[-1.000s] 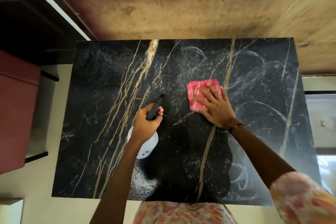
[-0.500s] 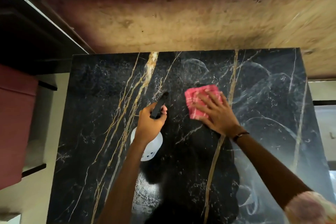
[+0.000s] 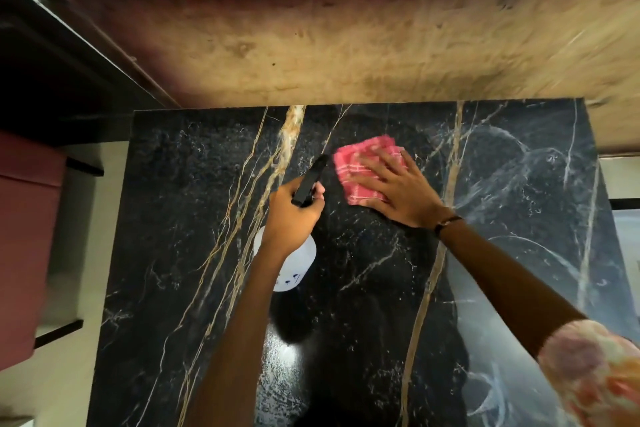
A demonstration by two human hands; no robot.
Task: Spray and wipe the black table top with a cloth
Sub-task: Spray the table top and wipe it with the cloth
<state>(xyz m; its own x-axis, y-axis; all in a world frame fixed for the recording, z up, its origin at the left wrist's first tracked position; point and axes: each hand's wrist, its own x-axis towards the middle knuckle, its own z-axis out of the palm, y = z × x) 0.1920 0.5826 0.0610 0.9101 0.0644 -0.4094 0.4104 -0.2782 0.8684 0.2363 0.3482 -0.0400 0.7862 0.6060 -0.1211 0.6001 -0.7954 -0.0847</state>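
Cloth (image 3: 363,173) has slid toward twelve o'clock on the black worktop (image 3: 180,253), flat under the right hand (image 3: 398,191); left hand (image 3: 294,215) stays clamped on the spray bottle (image 3: 294,267). Wiping looks under way.

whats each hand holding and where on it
The left hand grips a white plastic spray bottle around its black trigger head. The right hand grips nothing; it presses flat on a folded pink checked cloth.
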